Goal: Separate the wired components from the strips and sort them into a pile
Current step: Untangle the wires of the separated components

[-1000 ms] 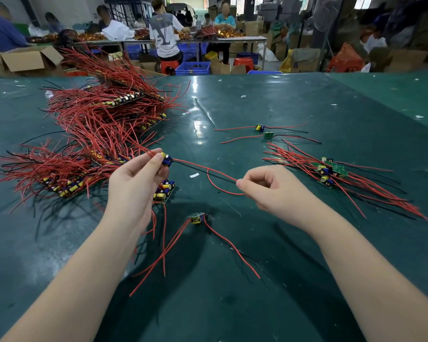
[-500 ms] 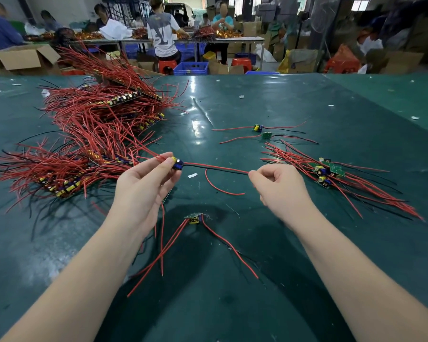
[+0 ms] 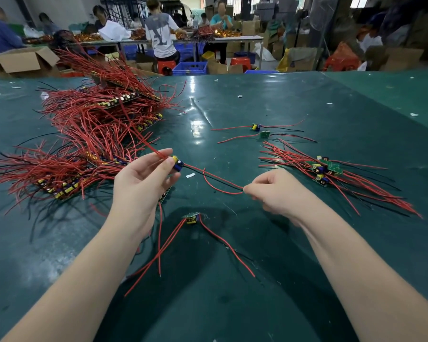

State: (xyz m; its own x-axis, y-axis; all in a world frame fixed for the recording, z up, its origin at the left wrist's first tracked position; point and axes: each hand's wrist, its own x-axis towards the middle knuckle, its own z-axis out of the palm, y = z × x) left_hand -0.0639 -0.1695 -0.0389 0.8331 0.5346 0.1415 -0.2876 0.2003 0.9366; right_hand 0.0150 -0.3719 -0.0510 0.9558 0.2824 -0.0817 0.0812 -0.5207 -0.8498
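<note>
My left hand (image 3: 143, 183) pinches a small wired component (image 3: 178, 163) with blue and yellow parts, held above the green table (image 3: 232, 304). Its red and black wires (image 3: 218, 180) run right to my right hand (image 3: 274, 191), which pinches their ends. Strips of components with many red wires (image 3: 89, 134) are heaped at the left. A pile of separated components (image 3: 324, 169) lies at the right. One loose component (image 3: 191, 217) lies between my arms, and part of a strip shows under my left hand.
Two single components (image 3: 260, 130) lie at mid table behind the pile. Small white scraps dot the table. Beyond the far edge are cardboard boxes (image 3: 22, 61), blue crates (image 3: 190, 68) and several people at other tables.
My left hand has lifted the component up and right, away from the strip. My right hand moved right, then back left and down, holding the wire ends.
</note>
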